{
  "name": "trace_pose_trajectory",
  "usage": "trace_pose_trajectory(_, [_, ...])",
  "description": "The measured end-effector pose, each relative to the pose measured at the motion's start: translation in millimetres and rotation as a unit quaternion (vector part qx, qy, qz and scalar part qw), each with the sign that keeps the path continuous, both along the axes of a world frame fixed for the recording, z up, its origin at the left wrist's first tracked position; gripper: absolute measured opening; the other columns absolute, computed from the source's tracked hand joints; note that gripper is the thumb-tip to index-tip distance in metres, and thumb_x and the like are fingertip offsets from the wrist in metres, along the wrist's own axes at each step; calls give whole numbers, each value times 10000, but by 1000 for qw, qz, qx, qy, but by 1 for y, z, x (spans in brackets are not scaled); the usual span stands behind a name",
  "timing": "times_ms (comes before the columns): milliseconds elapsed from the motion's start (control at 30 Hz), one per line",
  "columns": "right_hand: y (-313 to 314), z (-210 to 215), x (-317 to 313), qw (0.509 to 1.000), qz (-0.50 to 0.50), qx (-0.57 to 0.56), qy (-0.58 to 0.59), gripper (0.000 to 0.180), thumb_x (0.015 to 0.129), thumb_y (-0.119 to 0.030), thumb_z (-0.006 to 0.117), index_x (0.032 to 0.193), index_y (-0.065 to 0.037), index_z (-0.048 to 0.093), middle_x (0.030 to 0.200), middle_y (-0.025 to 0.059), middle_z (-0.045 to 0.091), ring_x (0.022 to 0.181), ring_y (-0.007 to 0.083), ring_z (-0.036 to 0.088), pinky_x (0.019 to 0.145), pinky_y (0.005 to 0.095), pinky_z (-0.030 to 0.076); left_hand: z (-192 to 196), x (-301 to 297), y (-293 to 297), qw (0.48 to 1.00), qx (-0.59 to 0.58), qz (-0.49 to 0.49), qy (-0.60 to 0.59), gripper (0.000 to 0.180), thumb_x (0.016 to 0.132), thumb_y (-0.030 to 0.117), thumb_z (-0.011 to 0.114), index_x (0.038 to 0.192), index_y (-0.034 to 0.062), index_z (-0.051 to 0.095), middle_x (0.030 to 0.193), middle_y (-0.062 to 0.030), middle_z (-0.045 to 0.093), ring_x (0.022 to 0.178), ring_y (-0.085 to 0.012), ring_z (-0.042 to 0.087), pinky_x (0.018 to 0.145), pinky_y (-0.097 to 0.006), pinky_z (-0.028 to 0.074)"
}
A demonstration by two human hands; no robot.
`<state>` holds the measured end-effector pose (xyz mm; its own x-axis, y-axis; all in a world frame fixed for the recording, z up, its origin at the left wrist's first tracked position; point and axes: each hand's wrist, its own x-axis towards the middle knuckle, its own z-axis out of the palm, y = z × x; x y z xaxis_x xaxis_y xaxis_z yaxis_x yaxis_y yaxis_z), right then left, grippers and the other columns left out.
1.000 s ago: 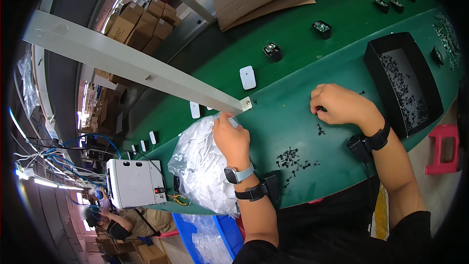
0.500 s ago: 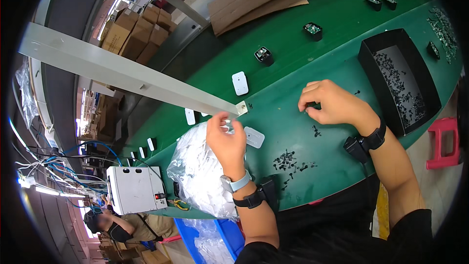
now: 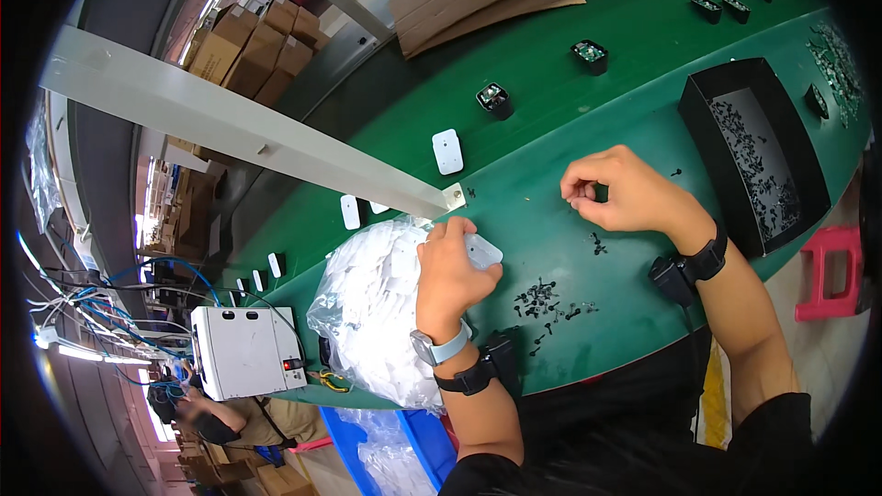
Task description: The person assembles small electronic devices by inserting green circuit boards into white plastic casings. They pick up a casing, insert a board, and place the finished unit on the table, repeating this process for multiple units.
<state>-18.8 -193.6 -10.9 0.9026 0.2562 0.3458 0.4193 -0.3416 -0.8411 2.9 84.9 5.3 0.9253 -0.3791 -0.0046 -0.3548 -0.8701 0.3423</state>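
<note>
My left hand (image 3: 448, 274) grips a small white plastic plate (image 3: 484, 250) just above the green belt (image 3: 551, 110), right beside a clear bag full of white plates (image 3: 367, 312). My right hand (image 3: 617, 191) hovers over the belt to the right, its thumb and fingers pinched together on something tiny that I cannot make out. A scatter of small black screws (image 3: 544, 301) lies on the belt between and below the two hands.
A black tray of screws (image 3: 755, 152) sits at the right. White plates (image 3: 447, 152) and black parts (image 3: 494, 99) ride farther up the belt. A grey rail (image 3: 239, 124) crosses the left. A white control box (image 3: 243, 351) and blue bin (image 3: 386, 455) stand at the lower left.
My left hand has come down from the bag to the belt with a white plate. My right hand stays in about the same place, fingers pinched.
</note>
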Motion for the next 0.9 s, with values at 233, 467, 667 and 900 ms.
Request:
trace_pose_trajectory(233, [21, 3, -6, 975, -18, 223, -10, 130, 766, 49, 711, 824, -1, 606, 758, 45, 668, 711, 126, 644, 691, 256, 532, -8, 7, -25, 753, -598, -97, 258, 707, 694, 127, 712, 1323, 19, 410, 1244, -145, 520, 1209, -302, 540, 1069, -470, 430])
trace_pose_trajectory(467, [33, 5, -12, 969, -54, 189, -150, 156, 773, 52, 729, 790, -28, 596, 819, 70, 694, 709, 135, 622, 636, 260, 509, -15, -3, -51, 538, -742, -87, 391, 769, 650, 251, 640, 1347, 34, 398, 1332, -273, 501, 1241, -414, 511, 1085, -552, 396])
trace_pose_trajectory(667, [31, 5, -10, 963, -82, 187, -177, 180, 763, 57, 730, 776, -37, 577, 831, 69, 699, 695, 144, 602, 625, 267, 495, -16, -7, -57, 575, -740, -85, 339, 780, 666, 157, 680, 1382, 29, 400, 1377, -248, 479, 1251, -373, 507, 1069, -479, 416])
trace_pose_trajectory(900, [23, 4, -8, 962, -85, 227, -128, 191, 763, 64, 715, 780, -40, 556, 843, 87, 700, 734, 154, 639, 679, 283, 523, -21, -1, -61, 790, -584, -137, 128, 813, 650, -130, 710, 1382, 14, 386, 1396, -198, 476, 1307, -289, 494, 1109, -417, 401])
